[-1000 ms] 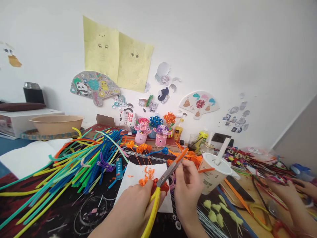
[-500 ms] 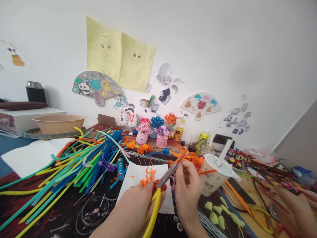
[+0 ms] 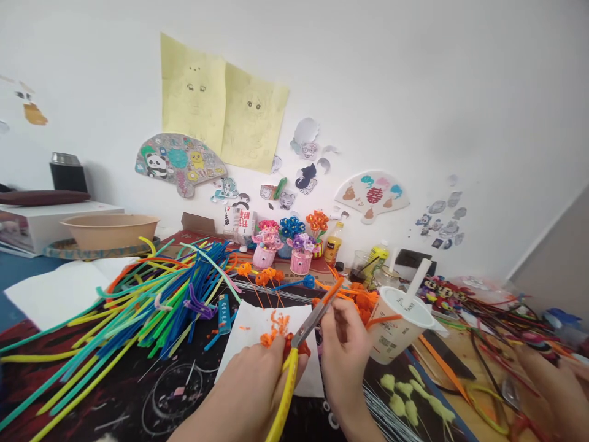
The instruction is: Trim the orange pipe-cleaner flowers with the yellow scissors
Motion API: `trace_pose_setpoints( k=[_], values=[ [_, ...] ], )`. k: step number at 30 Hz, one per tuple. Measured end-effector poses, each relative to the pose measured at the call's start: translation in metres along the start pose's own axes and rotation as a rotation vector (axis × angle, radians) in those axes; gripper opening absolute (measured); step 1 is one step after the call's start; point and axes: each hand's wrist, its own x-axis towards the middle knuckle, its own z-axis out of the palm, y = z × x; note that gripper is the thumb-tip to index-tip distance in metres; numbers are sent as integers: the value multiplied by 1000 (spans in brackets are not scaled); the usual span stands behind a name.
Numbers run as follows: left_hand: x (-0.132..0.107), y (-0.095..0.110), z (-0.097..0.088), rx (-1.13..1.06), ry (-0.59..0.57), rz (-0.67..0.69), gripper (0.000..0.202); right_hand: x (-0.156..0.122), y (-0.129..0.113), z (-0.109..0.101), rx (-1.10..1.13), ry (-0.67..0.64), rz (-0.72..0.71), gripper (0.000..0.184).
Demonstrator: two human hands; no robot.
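**Right hand (image 3: 345, 350) edges closer to the yellow-handled scissors (image 3: 289, 374)**

Right hand has shifted slightly left, toward the blades, since the earlier view. Its fingers are curled and pinched just beside the blades, around the lower end of an orange pipe cleaner (image 3: 334, 291), which sticks up past the blade tips; the fingers hide the contact, so whether they also touch the blades cannot be told. The left hand (image 3: 242, 387) is closed around the scissors' red-and-yellow grip, with the blades slanting up and right.

Both hands sit over the white paper sheet (image 3: 239, 328), whose near edge they overlap. Orange pipe-cleaner snippets (image 3: 276, 328) lie on it, just left of the scissors. Left of the sheet spreads a heap of multicoloured pipe cleaners (image 3: 156, 301), with a blue lighter (image 3: 224, 314) just beside its corner. Beyond the sheet stand pink pots of pipe-cleaner flowers (image 3: 276, 252). Right of it, a plastic cup with a straw (image 3: 396, 331) stands near the right hand. Well right of the sheet, another person's hand (image 3: 547, 393) works among dark pipe cleaners.
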Motion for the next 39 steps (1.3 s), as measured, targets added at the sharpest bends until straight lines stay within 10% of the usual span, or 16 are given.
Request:
trace_pose_setpoints(
  k=[39],
  values=[
    [1,4,-4,68,-65,8,39,2,-3,0,52,-52,58,25]
  ],
)
